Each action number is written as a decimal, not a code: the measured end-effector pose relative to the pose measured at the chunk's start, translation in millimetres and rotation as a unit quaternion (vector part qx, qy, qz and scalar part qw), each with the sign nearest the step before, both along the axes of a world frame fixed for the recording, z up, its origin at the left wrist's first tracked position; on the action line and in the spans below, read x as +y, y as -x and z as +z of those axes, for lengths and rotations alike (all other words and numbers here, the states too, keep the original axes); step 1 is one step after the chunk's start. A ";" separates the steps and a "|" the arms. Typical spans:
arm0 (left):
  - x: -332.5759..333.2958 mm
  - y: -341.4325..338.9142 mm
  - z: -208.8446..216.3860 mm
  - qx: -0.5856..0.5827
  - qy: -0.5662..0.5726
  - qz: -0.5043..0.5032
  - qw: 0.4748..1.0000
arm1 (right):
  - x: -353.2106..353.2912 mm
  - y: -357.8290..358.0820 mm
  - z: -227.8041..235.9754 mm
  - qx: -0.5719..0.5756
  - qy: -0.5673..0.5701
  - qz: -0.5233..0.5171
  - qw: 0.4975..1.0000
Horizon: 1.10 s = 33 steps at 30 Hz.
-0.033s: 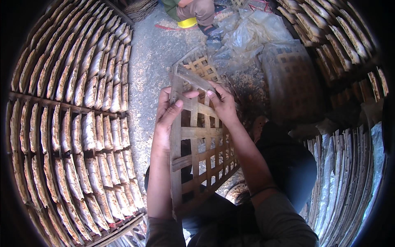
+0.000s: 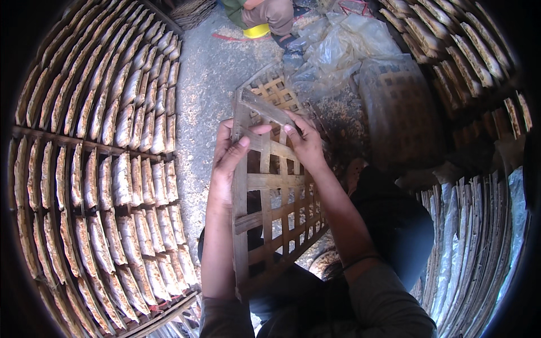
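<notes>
A woven bamboo tray (image 2: 276, 181) with a flat wooden frame stands tilted on edge between my forearms, its lattice facing right. My left hand (image 2: 231, 149) is closed round the frame's left side near the top corner, thumb in front. With my right hand (image 2: 304, 138) I pinch the short upper strip of the frame, just right of that corner. Behind the held tray, another woven bamboo tray (image 2: 276, 93) shows its lattice. The lower end of the held tray reaches down over my lap.
Racks of upright slabs (image 2: 121, 180) fill the left side, with more slabs (image 2: 468, 50) at upper right. Crumpled clear plastic sheeting (image 2: 349, 45) lies ahead, partly over a lattice tray. Stacked thin trays (image 2: 468, 242) stand at lower right. A person (image 2: 267, 17) crouches at the far end.
</notes>
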<state>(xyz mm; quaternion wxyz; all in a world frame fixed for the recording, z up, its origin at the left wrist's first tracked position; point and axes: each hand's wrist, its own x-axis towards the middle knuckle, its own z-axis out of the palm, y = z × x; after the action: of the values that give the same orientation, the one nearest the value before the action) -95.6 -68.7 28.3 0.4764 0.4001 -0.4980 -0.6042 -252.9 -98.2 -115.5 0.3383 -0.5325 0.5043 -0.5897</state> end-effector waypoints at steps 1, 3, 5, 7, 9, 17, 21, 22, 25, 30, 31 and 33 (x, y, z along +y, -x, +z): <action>-0.3 -2.4 0.3 -0.004 0.001 0.001 1.000 | 0.8 -2.6 -3.7 0.004 0.006 -0.002 1.000; 0.9 -4.2 1.9 0.011 -0.004 0.001 1.000 | 4.8 -5.6 -9.5 0.032 0.020 -0.014 0.999; 1.8 -7.1 2.0 -0.003 -0.006 0.002 1.000 | 10.4 -7.6 -13.8 0.080 0.034 -0.032 0.996; -2.3 -7.9 4.1 -0.044 0.002 -0.001 0.999 | 4.6 -4.0 -27.0 0.072 0.071 -0.099 0.990; -5.6 -7.6 4.1 -0.052 0.006 -0.002 0.999 | -0.1 -1.4 -42.2 -0.052 0.047 -0.154 0.986; -3.9 -1.2 7.1 -0.027 -0.004 -0.001 1.000 | 14.0 -12.6 -58.1 -0.121 -0.123 -0.182 0.968; -2.1 2.4 9.0 -0.012 -0.002 0.007 1.000 | 15.6 -17.9 -25.9 0.075 -0.151 -0.234 0.957; -2.5 4.5 8.7 -0.017 0.001 0.007 1.000 | 14.5 -15.5 -22.3 0.097 -0.160 -0.237 0.953; -2.1 9.8 11.5 -0.014 0.003 -0.008 1.000 | 12.9 -8.8 -7.0 0.183 -0.187 -0.237 0.935; -1.5 14.0 12.3 -0.005 0.009 -0.014 1.000 | 12.2 -4.3 6.1 0.289 -0.159 -0.240 0.913; -1.3 14.1 11.6 -0.007 0.013 -0.013 1.000 | 11.8 -4.5 9.4 0.294 -0.161 -0.235 0.913; -0.9 17.5 11.8 -0.012 0.015 -0.009 1.000 | 11.4 -3.8 9.2 0.296 -0.155 -0.234 0.913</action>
<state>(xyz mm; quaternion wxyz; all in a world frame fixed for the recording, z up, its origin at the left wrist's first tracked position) -113.1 -69.5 40.1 0.4707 0.3959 -0.5161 -0.5961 -249.0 -86.8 -106.3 0.1038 -0.4900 0.7770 -0.3814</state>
